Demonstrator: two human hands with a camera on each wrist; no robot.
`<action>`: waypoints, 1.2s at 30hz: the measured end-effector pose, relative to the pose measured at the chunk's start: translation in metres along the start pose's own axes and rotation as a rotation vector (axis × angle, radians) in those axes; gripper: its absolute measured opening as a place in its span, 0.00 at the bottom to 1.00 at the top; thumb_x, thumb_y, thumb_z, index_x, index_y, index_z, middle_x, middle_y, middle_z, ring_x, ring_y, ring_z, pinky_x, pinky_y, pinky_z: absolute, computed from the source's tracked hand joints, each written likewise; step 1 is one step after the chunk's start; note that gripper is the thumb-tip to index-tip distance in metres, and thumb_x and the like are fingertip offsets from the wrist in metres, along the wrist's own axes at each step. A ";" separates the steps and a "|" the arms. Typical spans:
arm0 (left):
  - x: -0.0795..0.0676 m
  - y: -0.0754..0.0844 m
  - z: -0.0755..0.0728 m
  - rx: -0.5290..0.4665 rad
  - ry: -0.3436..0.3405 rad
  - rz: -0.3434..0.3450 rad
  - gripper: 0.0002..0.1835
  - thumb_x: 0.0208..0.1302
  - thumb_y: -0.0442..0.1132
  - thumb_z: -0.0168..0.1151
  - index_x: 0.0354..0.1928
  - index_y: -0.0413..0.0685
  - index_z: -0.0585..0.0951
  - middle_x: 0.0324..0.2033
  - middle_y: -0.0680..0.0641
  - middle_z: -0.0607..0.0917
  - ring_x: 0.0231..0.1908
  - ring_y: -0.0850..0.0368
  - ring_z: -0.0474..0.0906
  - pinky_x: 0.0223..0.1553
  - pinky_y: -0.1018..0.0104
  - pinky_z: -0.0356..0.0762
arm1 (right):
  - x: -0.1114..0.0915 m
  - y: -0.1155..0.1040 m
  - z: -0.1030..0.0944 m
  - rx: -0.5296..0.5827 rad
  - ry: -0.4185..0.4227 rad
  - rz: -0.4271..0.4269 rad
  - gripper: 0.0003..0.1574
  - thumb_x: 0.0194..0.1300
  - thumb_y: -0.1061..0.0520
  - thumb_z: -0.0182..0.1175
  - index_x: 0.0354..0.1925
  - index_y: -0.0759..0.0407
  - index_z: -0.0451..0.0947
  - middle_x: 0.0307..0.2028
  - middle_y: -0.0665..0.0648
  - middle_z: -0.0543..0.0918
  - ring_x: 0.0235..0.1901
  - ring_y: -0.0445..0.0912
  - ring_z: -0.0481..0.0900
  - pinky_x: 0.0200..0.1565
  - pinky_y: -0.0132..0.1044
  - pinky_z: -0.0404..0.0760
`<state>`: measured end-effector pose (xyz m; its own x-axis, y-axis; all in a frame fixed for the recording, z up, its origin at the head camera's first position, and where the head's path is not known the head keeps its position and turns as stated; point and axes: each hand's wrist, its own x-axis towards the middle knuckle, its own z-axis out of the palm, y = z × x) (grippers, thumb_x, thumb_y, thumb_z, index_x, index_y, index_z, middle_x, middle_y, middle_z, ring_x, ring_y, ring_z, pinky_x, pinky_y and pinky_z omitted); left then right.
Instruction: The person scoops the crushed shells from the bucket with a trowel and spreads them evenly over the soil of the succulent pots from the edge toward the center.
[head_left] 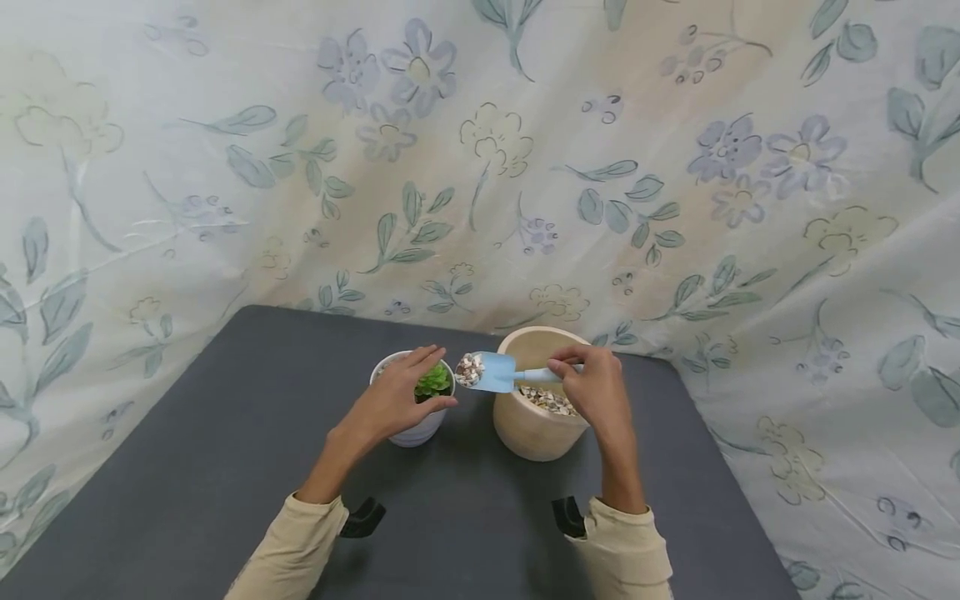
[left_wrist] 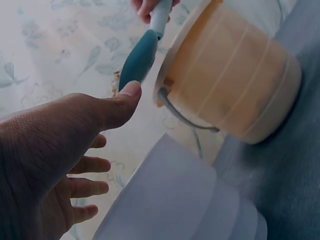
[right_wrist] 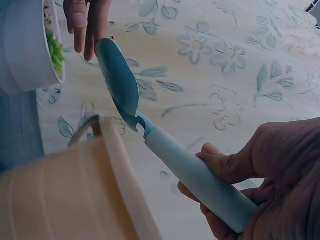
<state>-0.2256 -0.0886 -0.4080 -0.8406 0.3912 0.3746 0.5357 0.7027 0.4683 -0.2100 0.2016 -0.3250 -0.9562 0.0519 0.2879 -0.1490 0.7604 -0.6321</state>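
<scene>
My right hand (head_left: 592,382) grips the pale handle of a blue garden trowel (head_left: 497,372), whose blade points left and carries a small heap of pebbles (head_left: 470,370). Beneath the trowel stands a beige bucket (head_left: 534,433) with more pebbles (head_left: 549,400) inside. My left hand (head_left: 397,396) reaches over a white pot (head_left: 420,435), fingers spread and nothing held. Between its thumb and fingers shows a green succulent (head_left: 433,381) growing in the pot. In the left wrist view, the thumb (left_wrist: 120,102) overlaps the trowel blade (left_wrist: 137,60).
A dark grey table (head_left: 450,517) bears both containers. Behind it hangs a floral cloth (head_left: 480,167), which also drapes along the sides. The bucket's grey handle (left_wrist: 185,117) hangs down its side, facing the white pot.
</scene>
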 end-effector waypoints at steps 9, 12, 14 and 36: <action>-0.013 -0.008 -0.005 0.002 -0.010 -0.059 0.43 0.67 0.54 0.71 0.78 0.41 0.68 0.76 0.34 0.70 0.76 0.31 0.65 0.74 0.30 0.65 | 0.005 -0.005 0.026 0.049 0.014 -0.058 0.05 0.68 0.63 0.69 0.39 0.64 0.90 0.39 0.64 0.92 0.39 0.54 0.86 0.36 0.34 0.76; -0.018 -0.013 -0.006 0.007 -0.012 -0.077 0.43 0.67 0.54 0.71 0.78 0.40 0.68 0.76 0.34 0.70 0.76 0.31 0.65 0.75 0.31 0.62 | 0.007 -0.009 0.033 0.067 0.015 -0.078 0.04 0.67 0.65 0.70 0.38 0.65 0.90 0.38 0.64 0.92 0.37 0.54 0.87 0.34 0.34 0.76; -0.021 -0.016 -0.007 0.009 -0.010 -0.091 0.43 0.67 0.53 0.71 0.78 0.40 0.68 0.76 0.34 0.70 0.76 0.31 0.65 0.76 0.31 0.61 | 0.007 -0.012 0.038 0.078 0.012 -0.090 0.03 0.66 0.65 0.70 0.37 0.66 0.90 0.37 0.64 0.92 0.36 0.53 0.87 0.33 0.33 0.75; -0.031 -0.032 -0.010 0.026 0.007 -0.088 0.47 0.63 0.52 0.75 0.77 0.38 0.67 0.78 0.30 0.65 0.77 0.30 0.62 0.76 0.29 0.59 | 0.000 -0.028 0.066 -0.176 0.177 -0.679 0.03 0.62 0.67 0.73 0.35 0.60 0.90 0.35 0.58 0.88 0.42 0.52 0.74 0.46 0.44 0.74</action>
<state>-0.2154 -0.1291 -0.4266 -0.8838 0.3231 0.3383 0.4572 0.7495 0.4788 -0.2223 0.1376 -0.3550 -0.6095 -0.3765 0.6977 -0.6392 0.7540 -0.1514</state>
